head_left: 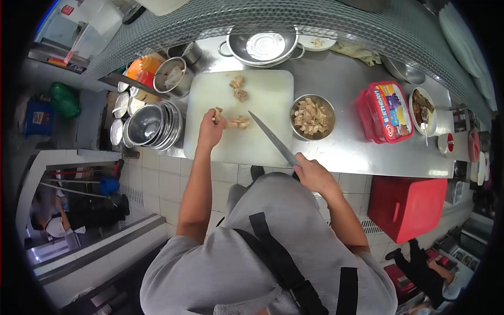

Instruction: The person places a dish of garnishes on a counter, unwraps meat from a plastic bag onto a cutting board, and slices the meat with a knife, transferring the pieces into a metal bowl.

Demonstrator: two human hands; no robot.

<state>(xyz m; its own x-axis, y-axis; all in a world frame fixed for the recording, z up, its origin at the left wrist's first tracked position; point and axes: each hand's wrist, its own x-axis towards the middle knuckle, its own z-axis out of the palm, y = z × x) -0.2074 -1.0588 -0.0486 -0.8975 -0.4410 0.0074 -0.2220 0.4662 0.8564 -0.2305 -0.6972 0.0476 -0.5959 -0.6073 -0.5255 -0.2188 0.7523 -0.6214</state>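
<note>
My right hand (313,175) is wrapped round the handle of a long kitchen knife (271,136), whose blade slants up and left over the white cutting board (241,147). On the board's left side my left hand (211,128) has its fingers closed on a piece of cooked-looking meat (218,112). Another pale brown piece of meat (240,122) lies by the thumb, near the knife tip. Farther back on the board are two more meat chunks (238,83). A metal bowl (333,122) full of cut meat pieces (311,116) stands just right of the board.
Stacked steel bowls (149,126) and a pot (178,86) stand left. A colander (265,47) sits behind the board under a mesh shelf (210,31). Rightward are a red plastic tub (386,113) and a food dish (423,113). Two people are at the lower left and right.
</note>
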